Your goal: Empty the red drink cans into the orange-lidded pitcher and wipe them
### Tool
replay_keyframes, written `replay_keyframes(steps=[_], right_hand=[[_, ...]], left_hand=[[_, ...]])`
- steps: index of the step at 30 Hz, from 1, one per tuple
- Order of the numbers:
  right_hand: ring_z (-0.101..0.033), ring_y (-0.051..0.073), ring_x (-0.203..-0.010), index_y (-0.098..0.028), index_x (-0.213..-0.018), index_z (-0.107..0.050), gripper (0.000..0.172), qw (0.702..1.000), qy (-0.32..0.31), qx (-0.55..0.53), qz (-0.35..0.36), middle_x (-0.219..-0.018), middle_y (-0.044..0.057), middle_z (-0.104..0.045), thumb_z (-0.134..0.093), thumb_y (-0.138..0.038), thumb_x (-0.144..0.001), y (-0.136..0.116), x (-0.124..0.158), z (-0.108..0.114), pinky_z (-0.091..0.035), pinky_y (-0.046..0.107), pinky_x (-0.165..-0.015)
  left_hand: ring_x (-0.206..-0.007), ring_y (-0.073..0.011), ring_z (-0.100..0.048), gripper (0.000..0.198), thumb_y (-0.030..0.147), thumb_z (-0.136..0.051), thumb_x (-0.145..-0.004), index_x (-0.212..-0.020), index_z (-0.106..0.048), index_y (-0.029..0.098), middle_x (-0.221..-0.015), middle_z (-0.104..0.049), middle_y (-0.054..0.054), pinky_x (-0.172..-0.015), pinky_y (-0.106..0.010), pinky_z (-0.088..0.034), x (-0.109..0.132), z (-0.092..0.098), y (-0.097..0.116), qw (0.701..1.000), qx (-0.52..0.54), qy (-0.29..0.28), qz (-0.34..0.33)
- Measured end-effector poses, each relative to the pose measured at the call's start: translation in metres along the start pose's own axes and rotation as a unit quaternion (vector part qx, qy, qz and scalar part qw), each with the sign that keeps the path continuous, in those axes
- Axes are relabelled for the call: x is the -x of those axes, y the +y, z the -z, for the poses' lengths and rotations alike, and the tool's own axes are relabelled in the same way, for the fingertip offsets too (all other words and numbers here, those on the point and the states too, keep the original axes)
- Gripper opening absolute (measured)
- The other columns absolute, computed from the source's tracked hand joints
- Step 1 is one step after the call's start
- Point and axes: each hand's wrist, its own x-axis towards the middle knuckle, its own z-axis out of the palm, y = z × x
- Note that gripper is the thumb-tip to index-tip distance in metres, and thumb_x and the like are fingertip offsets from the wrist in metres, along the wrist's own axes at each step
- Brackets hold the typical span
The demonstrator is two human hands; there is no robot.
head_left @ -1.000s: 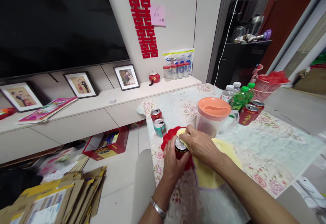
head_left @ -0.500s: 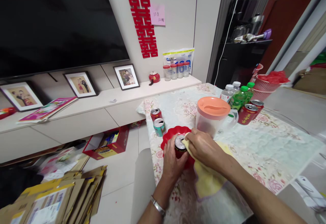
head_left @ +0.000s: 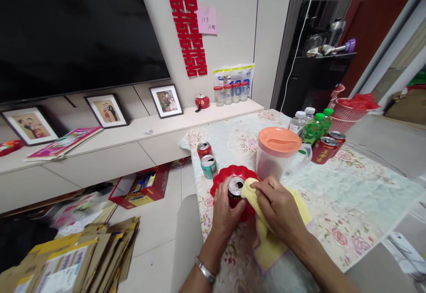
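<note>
A drink can (head_left: pixel 236 187) stands upright in or over a red scalloped dish (head_left: pixel 218 177), its silver top facing up with a dark opening. My left hand (head_left: pixel 225 206) is wrapped round the can's side. In my right hand (head_left: pixel 278 206) a yellow cloth (head_left: pixel 271 248) is pinched; one corner sticks out toward the can's rim and the rest hangs down over the table. The fingers of my right hand sit a little right of the can. A pitcher (head_left: pixel 273 164) with an orange lid stands just behind this hand.
A teal can (head_left: pixel 208 167) and a red can (head_left: pixel 204 149) stand left of the dish. Bottles (head_left: pixel 313 128) and two red cans (head_left: pixel 323 150) stand at the right. The flowered tablecloth (head_left: pixel 359 186) covers the table. Cardboard (head_left: pixel 73 257) lies on the floor at left.
My right hand has drawn back to the right from the can's top, taking the cloth's corner with it. My left hand still holds the can in the same place.
</note>
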Motion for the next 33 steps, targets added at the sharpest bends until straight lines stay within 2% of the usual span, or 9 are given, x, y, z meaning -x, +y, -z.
replay_keyframes(steps=[3,6,9,12,16,20,23,28,33], right_hand=[[-0.064,0.019,-0.075,-0.015,-0.103,-0.077,0.034,0.997,0.015,0.075,0.030,-0.086,0.007,-0.059,-0.043,-0.021,-0.102,-0.003,-0.003,-0.010,-0.047,0.030,-0.069],[-0.065,0.021,-0.082,-0.015,-0.101,-0.076,0.031,0.992,-0.059,0.112,-0.009,-0.092,0.009,-0.062,-0.047,-0.024,-0.104,-0.008,-0.018,-0.013,-0.046,0.031,-0.073],[-0.065,0.023,-0.095,-0.014,-0.101,-0.075,0.029,0.974,-0.153,0.161,-0.054,-0.099,0.012,-0.065,-0.047,-0.021,-0.105,-0.013,-0.039,-0.010,-0.044,0.031,-0.080],[-0.066,0.023,-0.090,-0.014,-0.094,-0.074,0.025,0.962,-0.208,0.170,-0.045,-0.093,0.011,-0.069,-0.051,-0.018,-0.103,-0.017,-0.061,-0.006,-0.041,0.031,-0.076],[-0.067,0.021,-0.082,-0.014,-0.092,-0.074,0.020,0.956,-0.244,0.163,-0.018,-0.091,0.010,-0.072,-0.056,-0.016,-0.100,-0.018,-0.079,-0.007,-0.038,0.030,-0.071],[-0.068,0.020,-0.094,-0.014,-0.101,-0.074,0.022,0.956,-0.255,0.142,0.017,-0.100,0.010,-0.073,-0.053,-0.018,-0.104,-0.015,-0.085,-0.010,-0.041,0.027,-0.080],[-0.067,0.018,-0.100,-0.016,-0.107,-0.073,0.022,0.954,-0.269,0.127,0.044,-0.106,0.009,-0.074,-0.051,-0.018,-0.105,-0.012,-0.091,-0.012,-0.042,0.025,-0.084],[-0.066,0.019,-0.083,-0.016,-0.091,-0.076,0.021,0.932,-0.319,0.150,0.081,-0.096,0.010,-0.075,-0.056,-0.016,-0.098,-0.013,-0.108,-0.013,-0.038,0.028,-0.071],[-0.066,0.020,-0.075,-0.014,-0.090,-0.079,0.023,0.907,-0.363,0.188,0.104,-0.093,0.014,-0.077,-0.056,-0.013,-0.094,-0.024,-0.121,-0.013,-0.034,0.030,-0.063]], left_hand=[[-0.137,-0.0336,-0.057,0.067,0.035,-0.072,-0.086,-0.146,-0.049,0.016,-0.144,-0.062,-0.017,-0.119,-0.056,-0.041,0.001,0.000,0.003,1.000,-0.005,0.007,0.005],[-0.136,-0.0336,-0.057,0.067,0.034,-0.073,-0.085,-0.145,-0.050,0.017,-0.143,-0.064,-0.016,-0.119,-0.056,-0.041,0.001,-0.001,0.004,1.000,-0.008,0.011,0.002],[-0.137,-0.0328,-0.057,0.066,0.035,-0.073,-0.085,-0.145,-0.051,0.019,-0.144,-0.063,-0.015,-0.119,-0.055,-0.041,0.001,-0.001,0.004,1.000,-0.003,0.009,-0.003],[-0.138,-0.0336,-0.057,0.064,0.037,-0.073,-0.086,-0.144,-0.052,0.020,-0.146,-0.063,-0.015,-0.119,-0.056,-0.040,0.001,0.000,0.003,1.000,0.001,0.008,0.001],[-0.139,-0.0357,-0.057,0.065,0.040,-0.076,-0.085,-0.142,-0.054,0.020,-0.145,-0.063,-0.016,-0.120,-0.059,-0.040,0.001,0.000,0.002,1.000,0.002,0.012,0.006],[-0.136,-0.0349,-0.059,0.066,0.039,-0.076,-0.084,-0.144,-0.054,0.020,-0.143,-0.065,-0.015,-0.118,-0.057,-0.043,0.000,0.000,0.003,1.000,0.004,0.019,0.003],[-0.140,-0.0353,-0.056,0.071,0.037,-0.076,-0.084,-0.148,-0.051,0.019,-0.146,-0.064,-0.016,-0.121,-0.057,-0.041,0.000,0.000,0.004,1.000,0.004,0.015,0.003],[-0.147,-0.0364,-0.050,0.079,0.038,-0.075,-0.085,-0.155,-0.044,0.018,-0.154,-0.059,-0.017,-0.126,-0.060,-0.034,0.002,0.001,0.005,1.000,0.000,0.008,0.018],[-0.152,-0.0369,-0.045,0.085,0.040,-0.074,-0.085,-0.158,-0.039,0.015,-0.159,-0.054,-0.019,-0.127,-0.059,-0.032,0.001,0.000,0.005,1.000,0.000,0.006,0.026]])
